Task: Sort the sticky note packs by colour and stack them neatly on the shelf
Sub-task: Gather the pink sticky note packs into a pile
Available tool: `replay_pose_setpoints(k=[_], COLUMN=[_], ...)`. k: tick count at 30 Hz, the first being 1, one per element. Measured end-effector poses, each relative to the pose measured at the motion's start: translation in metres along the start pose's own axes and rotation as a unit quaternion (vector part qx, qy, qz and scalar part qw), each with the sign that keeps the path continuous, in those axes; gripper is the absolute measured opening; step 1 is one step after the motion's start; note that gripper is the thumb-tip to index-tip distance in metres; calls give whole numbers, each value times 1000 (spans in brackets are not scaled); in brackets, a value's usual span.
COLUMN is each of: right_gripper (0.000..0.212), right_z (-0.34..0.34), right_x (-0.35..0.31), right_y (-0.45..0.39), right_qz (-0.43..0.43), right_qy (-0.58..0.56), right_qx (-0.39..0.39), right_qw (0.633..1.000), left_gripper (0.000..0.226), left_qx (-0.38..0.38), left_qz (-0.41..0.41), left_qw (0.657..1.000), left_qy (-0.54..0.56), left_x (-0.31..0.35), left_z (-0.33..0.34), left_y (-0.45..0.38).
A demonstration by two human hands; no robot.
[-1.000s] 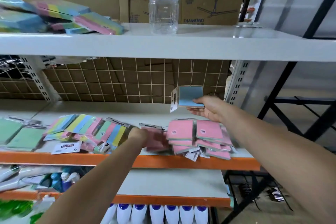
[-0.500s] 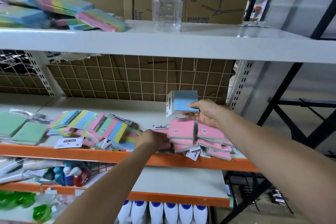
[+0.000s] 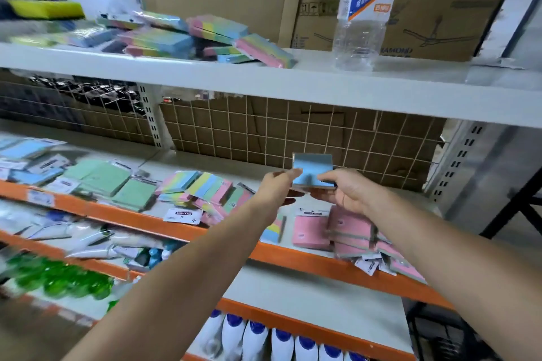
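A blue sticky note pack (image 3: 312,168) is held up over the middle shelf (image 3: 181,230), between both hands. My left hand (image 3: 275,189) pinches its left edge and my right hand (image 3: 347,190) grips its right and lower side. Below my right hand lies a heap of pink packs (image 3: 349,231). Rainbow-striped packs (image 3: 202,189) lie left of my hands, green packs (image 3: 117,184) further left, and blue packs (image 3: 26,155) at the far left. The frame is blurred.
The top shelf holds more rainbow packs (image 3: 205,35), a clear water bottle (image 3: 363,14) and cardboard boxes (image 3: 434,9). A wire grid (image 3: 293,132) backs the middle shelf. Lower shelves carry green bottles (image 3: 58,275), tubes and white bottles with blue caps (image 3: 281,340).
My left hand left the pink heap and rose to pinch the blue pack beside my right hand. The view swung left, bringing the green and blue packs into sight.
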State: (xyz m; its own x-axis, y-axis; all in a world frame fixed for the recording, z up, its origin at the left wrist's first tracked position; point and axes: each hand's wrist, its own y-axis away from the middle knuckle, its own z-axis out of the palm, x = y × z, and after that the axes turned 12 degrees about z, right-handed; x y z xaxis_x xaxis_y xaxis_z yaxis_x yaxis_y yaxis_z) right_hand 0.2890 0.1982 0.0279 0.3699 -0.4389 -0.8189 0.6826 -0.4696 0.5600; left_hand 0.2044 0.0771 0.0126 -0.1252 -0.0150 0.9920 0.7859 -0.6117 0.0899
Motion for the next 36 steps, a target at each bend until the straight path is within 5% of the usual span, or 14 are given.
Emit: replay_pose_setpoints(k=[6,27,36], right_gripper=[13,16,13], right_z=[73,389,484], right_x=[3,42,43], right_y=[0,-37,-83], right_qz=[-20,-65,-37], right_qy=[18,117,118], right_qx=[15,0,-49], right_qw=[1000,991,991], left_gripper=[12,36,19], left_qx=[45,98,161], left_qz=[10,13,3], left_qw=[999,994,986], left_qy=[19,-47,-31], left_x=[18,53,53], left_z=[-65,-386,-475], left_y=[7,17,-8])
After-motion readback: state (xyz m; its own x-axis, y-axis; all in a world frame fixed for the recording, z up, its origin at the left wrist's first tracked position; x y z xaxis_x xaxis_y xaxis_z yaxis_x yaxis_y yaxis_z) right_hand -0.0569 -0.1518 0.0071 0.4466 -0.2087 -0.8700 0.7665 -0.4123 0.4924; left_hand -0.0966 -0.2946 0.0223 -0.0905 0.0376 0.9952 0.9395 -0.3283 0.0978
